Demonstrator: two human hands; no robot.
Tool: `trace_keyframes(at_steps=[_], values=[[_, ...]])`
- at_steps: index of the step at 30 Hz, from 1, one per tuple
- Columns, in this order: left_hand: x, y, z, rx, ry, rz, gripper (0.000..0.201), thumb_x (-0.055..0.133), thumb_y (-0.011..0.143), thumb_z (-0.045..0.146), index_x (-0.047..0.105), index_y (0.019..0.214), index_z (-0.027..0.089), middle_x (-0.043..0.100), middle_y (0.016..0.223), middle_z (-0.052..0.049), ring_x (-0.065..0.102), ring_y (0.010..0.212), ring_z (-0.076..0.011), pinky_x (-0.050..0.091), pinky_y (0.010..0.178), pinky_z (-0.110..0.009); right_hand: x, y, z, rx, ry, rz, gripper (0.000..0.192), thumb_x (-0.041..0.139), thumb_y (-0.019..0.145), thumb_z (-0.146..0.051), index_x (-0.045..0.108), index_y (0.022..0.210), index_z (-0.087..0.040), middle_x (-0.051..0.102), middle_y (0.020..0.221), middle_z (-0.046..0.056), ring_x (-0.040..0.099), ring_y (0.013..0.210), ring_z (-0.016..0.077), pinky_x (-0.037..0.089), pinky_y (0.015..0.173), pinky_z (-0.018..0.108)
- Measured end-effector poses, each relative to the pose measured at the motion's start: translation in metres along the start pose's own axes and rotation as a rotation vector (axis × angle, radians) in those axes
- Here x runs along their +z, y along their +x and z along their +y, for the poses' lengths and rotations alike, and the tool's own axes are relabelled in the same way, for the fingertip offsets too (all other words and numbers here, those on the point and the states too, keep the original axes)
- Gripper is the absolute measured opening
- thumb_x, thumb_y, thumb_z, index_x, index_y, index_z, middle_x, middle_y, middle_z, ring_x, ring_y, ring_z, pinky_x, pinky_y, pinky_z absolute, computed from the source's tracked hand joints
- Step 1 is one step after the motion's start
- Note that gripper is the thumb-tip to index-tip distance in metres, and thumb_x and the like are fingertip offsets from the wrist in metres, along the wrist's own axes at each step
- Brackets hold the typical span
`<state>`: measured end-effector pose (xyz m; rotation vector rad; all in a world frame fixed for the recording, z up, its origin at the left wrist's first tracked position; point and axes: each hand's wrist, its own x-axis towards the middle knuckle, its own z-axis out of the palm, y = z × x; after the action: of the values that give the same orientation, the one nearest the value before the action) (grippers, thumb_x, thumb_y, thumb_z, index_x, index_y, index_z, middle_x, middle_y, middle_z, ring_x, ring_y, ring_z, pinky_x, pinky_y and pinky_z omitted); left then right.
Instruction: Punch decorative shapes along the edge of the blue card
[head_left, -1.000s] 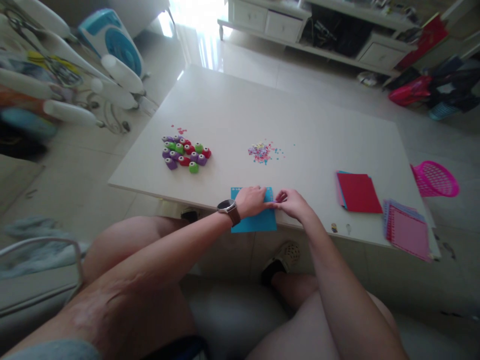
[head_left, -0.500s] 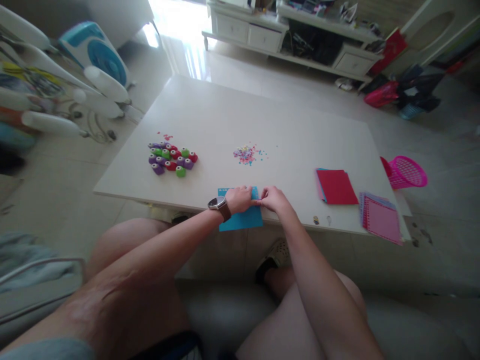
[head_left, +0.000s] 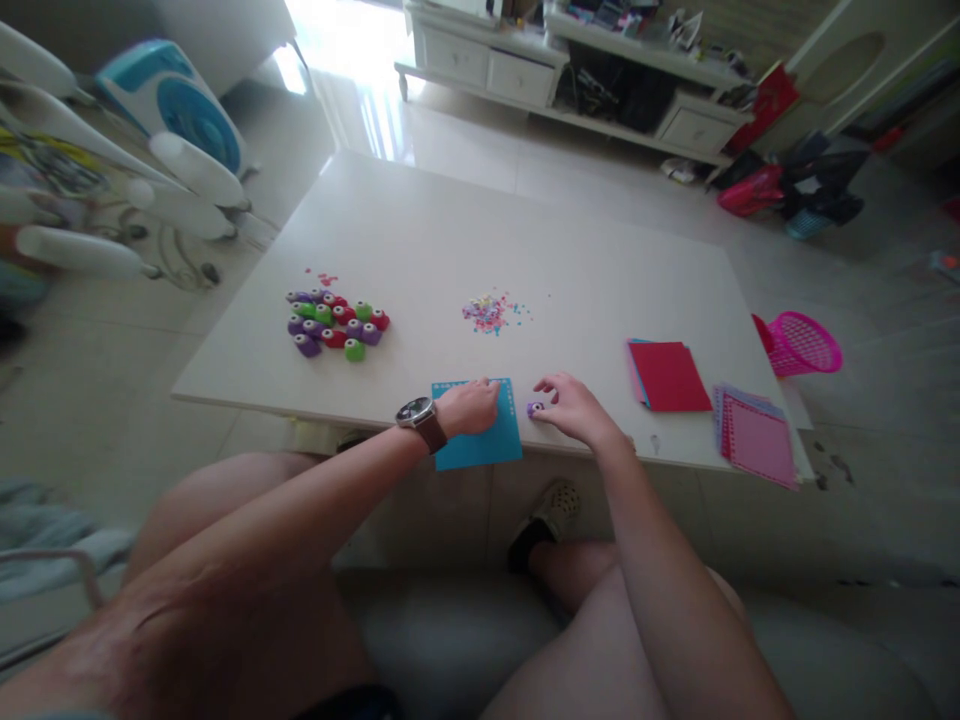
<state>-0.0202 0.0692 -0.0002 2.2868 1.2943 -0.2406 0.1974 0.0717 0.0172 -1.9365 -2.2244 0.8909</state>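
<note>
A blue sheet of paper (head_left: 480,450) lies at the table's near edge, its lower part sticking out past it. Small punched holes run along its top and right borders. My left hand (head_left: 469,407), with a watch (head_left: 416,411) on the wrist, rests on the sheet and holds it down, fingers lying on the paper. Just right of the sheet stands a small purple craft punch (head_left: 534,409). Around it my right hand (head_left: 566,402) has its fingers apart, the thumb close to the punch; whether they touch is unclear.
Several purple, green and red punches (head_left: 334,325) cluster on the left. Loose paper bits (head_left: 491,312) lie mid-table. Rightward are a red paper stack (head_left: 671,377), pink and purple punched sheets (head_left: 757,437) and a small key-like item (head_left: 655,443). A pink basket (head_left: 806,343) stands beyond the table.
My right hand has moved right, off the sheet's edge, and its fingers have spread. The purple punch now shows beside the sheet. My left hand has shifted slightly back from the right border.
</note>
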Motion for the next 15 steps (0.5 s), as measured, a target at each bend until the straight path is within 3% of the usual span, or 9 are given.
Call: trace_keyframes(at_steps=[5,9,15], values=[[0.0,-0.029,0.018,-0.007,0.082,0.098,0.032,0.045,0.101,0.021,0.06,0.127,0.011,0.06,0.132,-0.021,0.059,0.119,-0.0327,0.057,0.089,-0.042,0.012,0.005,-0.004,-0.052,-0.14,-0.052,0.022,0.069,0.086,-0.009,0.076,0.104,-0.02,0.073,0.109,0.008,0.067,0.1,0.0217,0.049,0.091,0.031],[0.006,-0.049,0.029,-0.034,0.121,0.054,0.039,0.052,0.1,0.025,0.057,0.137,0.014,0.055,0.14,-0.022,0.054,0.127,-0.0364,0.057,0.088,-0.047,0.005,0.006,0.004,-0.021,-0.221,0.01,0.022,0.064,0.087,-0.009,0.075,0.103,-0.021,0.074,0.113,0.009,0.067,0.104,0.0239,0.047,0.088,0.032],[0.006,-0.055,0.025,-0.036,0.105,0.034,0.046,0.057,0.099,0.028,0.055,0.142,0.013,0.051,0.149,-0.022,0.049,0.134,-0.0386,0.059,0.092,-0.052,0.001,-0.001,0.009,0.032,-0.27,-0.018,0.032,0.059,0.082,-0.002,0.074,0.103,-0.021,0.077,0.111,0.008,0.064,0.11,0.026,0.043,0.09,0.035]])
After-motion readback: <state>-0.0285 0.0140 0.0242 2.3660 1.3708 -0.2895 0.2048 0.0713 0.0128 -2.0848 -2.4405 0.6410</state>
